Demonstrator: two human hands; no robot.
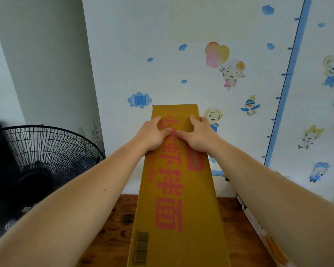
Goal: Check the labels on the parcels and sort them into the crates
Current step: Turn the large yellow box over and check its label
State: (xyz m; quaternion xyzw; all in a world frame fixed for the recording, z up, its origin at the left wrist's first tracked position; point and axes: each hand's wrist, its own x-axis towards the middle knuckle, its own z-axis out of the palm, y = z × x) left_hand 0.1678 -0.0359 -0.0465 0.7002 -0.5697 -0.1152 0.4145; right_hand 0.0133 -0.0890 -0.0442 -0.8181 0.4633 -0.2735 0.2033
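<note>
A long yellow-brown cardboard parcel [178,191] fills the middle of the view, running from the bottom edge up toward the wall. Large red characters are printed along its face, and a barcode label [141,247] sits near its lower left corner. My left hand [153,132] grips the parcel near its far end from the left side, thumb on the printed face. My right hand [198,134] grips it opposite from the right, fingers curled over the right edge. The two thumbs almost meet at the centre. No crate shows in this view.
A wooden table [237,239] lies under the parcel. A white printed box [258,226] stands at its right edge beneath my right forearm. A black floor fan [46,157] stands at the left. The wall behind, with a blue height-chart strip [286,83], is close.
</note>
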